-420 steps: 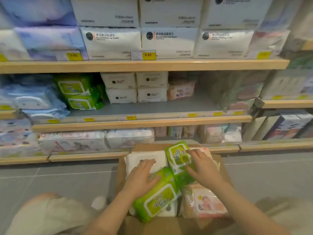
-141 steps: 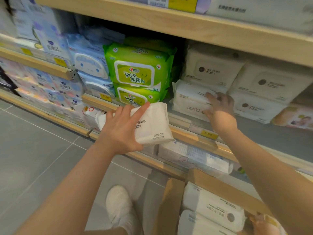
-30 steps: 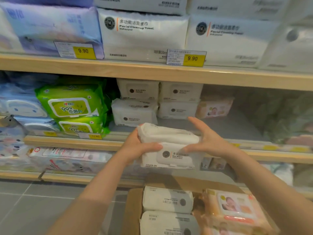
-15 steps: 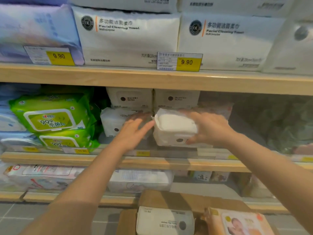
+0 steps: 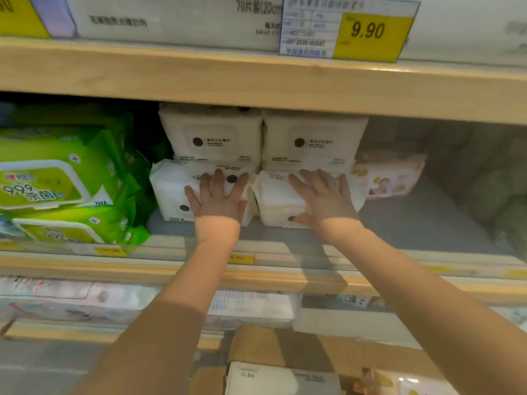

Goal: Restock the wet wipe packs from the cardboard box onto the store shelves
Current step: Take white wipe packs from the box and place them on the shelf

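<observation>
Head view: both hands flat against white wet wipe packs on the middle shelf. Left hand, fingers straight and spread, presses left white pack. Right hand, fingers likewise extended, presses right white pack. Two more packs stacked above. Green packs just left. Cardboard box below.

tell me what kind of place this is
Most likely a retail shop's wipes and tissue aisle. A yellow price tag reading 9.90 hangs on a wooden shelf, and packaged white wipe packs and green wipe packs sit in rows.
</observation>
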`<state>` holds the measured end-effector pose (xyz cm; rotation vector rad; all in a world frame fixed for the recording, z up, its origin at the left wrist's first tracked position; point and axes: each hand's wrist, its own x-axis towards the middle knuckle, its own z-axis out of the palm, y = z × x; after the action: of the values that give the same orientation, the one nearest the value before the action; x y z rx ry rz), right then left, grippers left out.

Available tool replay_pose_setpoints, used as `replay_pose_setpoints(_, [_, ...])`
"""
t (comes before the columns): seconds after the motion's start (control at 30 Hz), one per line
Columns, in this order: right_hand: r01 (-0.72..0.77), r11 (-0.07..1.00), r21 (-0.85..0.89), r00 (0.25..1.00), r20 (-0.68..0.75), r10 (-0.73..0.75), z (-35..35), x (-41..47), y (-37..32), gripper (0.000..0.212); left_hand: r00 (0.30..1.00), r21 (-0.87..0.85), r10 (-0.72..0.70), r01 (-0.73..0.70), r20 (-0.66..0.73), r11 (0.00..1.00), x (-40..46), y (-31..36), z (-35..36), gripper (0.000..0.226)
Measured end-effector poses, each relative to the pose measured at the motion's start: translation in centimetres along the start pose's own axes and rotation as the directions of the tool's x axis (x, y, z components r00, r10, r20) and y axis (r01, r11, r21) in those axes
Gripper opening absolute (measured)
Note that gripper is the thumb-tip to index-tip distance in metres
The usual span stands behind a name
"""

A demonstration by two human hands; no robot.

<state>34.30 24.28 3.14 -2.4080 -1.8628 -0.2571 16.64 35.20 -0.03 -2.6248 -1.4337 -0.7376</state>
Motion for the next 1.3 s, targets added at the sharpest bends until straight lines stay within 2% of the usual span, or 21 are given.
replay_pose_setpoints(0.17, [0.101, 0.951, 0.293, 0.991, 0.051, -0.121, -3.5, 1.9, 2.1, 0.059, 1.000, 0.046, -0.020, 0.019, 0.022, 0.999, 0.3, 0.2, -0.1, 0.054])
replay_pose_setpoints(0.23, [0.096, 0.976, 0.197, 0.991, 0.071, -0.112, -3.9, 1.6, 1.4, 0.054, 1.000, 0.035, -0.020, 0.020, 0.014, 0.999, 0.3, 0.2, -0.2, 0.054])
replay_pose_setpoints(0.33, [-0.022, 0.999, 0.043, 0.991, 0.129, 0.016, -2.0, -0.3, -0.3, 0.059, 1.000, 0.040, -0.018, 0.017, 0.023, 0.999, 0.2, 0.2, -0.2, 0.054])
replay_pose_setpoints(0.4, [-0.050, 0.999, 0.022, 0.992, 0.113, 0.047, -0.8, -0.9, -0.9, 0.064, 1.000, 0.040, -0.019, 0.018, 0.019, 0.999, 0.2, 0.0, -0.1, 0.054])
replay_pose_setpoints(0.6, [-0.101, 0.992, 0.070, 0.994, -0.030, 0.104, 0.1, 1.5, -0.8, 0.054, 0.996, 0.009, -0.067, 0.067, -0.057, 0.998, 0.3, 1.1, 1.3, 0.055])
replay_pose_setpoints(0.77, [-0.137, 0.990, 0.031, 0.987, -0.082, 0.139, 0.5, 1.3, -0.9, 0.055, 0.997, 0.048, -0.076, 0.077, -0.020, 0.996, 0.2, 1.3, 1.2, 0.054])
replay_pose_setpoints(0.83, [-0.133, 0.990, 0.041, 0.991, -0.016, 0.134, -0.1, 1.0, -1.0, 0.058, 0.998, 0.074, -0.063, 0.061, 0.028, 0.995, 0.0, 1.4, 0.4, 0.056])
replay_pose_setpoints(0.93, [-0.132, 0.986, 0.102, 0.968, 0.228, 0.106, -2.2, 1.4, -0.5, 0.065, 0.978, 0.117, -0.054, 0.031, 0.200, 0.993, 0.0, 1.2, -1.9, 0.059])
replay_pose_setpoints(1.0, [-0.182, 0.956, 0.228, 0.956, 0.269, 0.118, -4.2, 1.1, -0.4, 0.067, 0.973, 0.067, -0.049, 0.035, 0.225, 0.997, -0.6, 0.6, -4.5, 0.061])
replay_pose_setpoints(1.07, [-0.193, 0.913, 0.360, 0.974, 0.182, 0.134, -6.1, -0.5, -0.8, 0.064, 0.983, -0.007, -0.022, 0.024, 0.184, 1.000, -2.0, 0.2, -6.7, 0.060])
replay_pose_setpoints(1.2, [-0.034, 0.923, 0.382, 0.987, 0.157, -0.029, -8.0, -8.0, -3.1, 0.055, 0.985, -0.226, 0.062, -0.024, 0.161, 0.974, -9.3, -0.5, -8.8, 0.054])
replay_pose_setpoints(1.3, [0.062, 0.917, 0.394, 0.982, 0.138, -0.126, -6.8, -15.3, -4.6, 0.054, 0.983, -0.400, 0.019, 0.057, 0.183, 0.915, -17.7, -0.7, -8.7, 0.050])
